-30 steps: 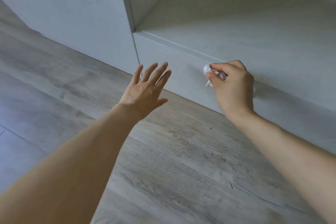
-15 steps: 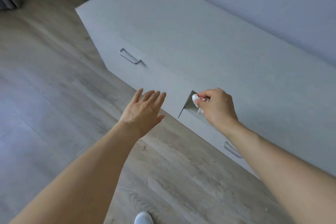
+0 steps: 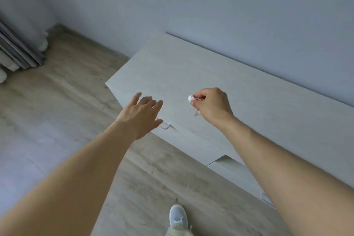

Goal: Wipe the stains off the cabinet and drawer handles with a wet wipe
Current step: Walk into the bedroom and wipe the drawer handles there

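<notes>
The right hand (image 3: 211, 104) was closed around a crumpled wet wipe (image 3: 191, 99), pinched between thumb and fingertips, and hovered above the top of the low white cabinet (image 3: 191, 67). The left hand (image 3: 142, 115) was spread wide and empty, reaching over the cabinet's near left edge, partly covering a metal drawer handle (image 3: 165, 126) on the front. To the right, a drawer (image 3: 229, 165) stood slightly open. The step in hand seemed to be moving between handles; next, the wipe would need to come down and left onto the handle by the left hand
</notes>
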Tool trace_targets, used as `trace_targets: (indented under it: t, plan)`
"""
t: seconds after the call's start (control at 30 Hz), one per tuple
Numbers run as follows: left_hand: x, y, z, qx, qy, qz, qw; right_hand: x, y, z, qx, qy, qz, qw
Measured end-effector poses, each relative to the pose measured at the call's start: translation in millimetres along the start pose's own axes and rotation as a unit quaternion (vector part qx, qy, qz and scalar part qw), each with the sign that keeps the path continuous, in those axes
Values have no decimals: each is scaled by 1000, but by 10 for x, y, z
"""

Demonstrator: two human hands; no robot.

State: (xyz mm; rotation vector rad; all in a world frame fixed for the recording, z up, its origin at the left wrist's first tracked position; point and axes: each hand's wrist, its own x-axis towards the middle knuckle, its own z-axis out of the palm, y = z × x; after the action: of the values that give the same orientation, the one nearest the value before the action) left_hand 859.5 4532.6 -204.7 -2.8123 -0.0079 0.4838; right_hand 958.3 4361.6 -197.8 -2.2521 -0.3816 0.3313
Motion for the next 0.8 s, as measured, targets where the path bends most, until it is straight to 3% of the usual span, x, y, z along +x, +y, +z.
trace_targets:
  t: [0.43, 0.63, 0.8]
  plan:
    - [652, -1271, 371, 8, -17, 78, 997, 740, -455, 871, 9, 43, 94, 995]
    - [660, -1431, 1051, 42, -43, 151, 987, 441, -437, 1711, 38, 118, 195, 973]
    - [668, -1453, 1632, 48, -13, 196, 979, 106, -205, 2257, 47, 153, 252, 954]
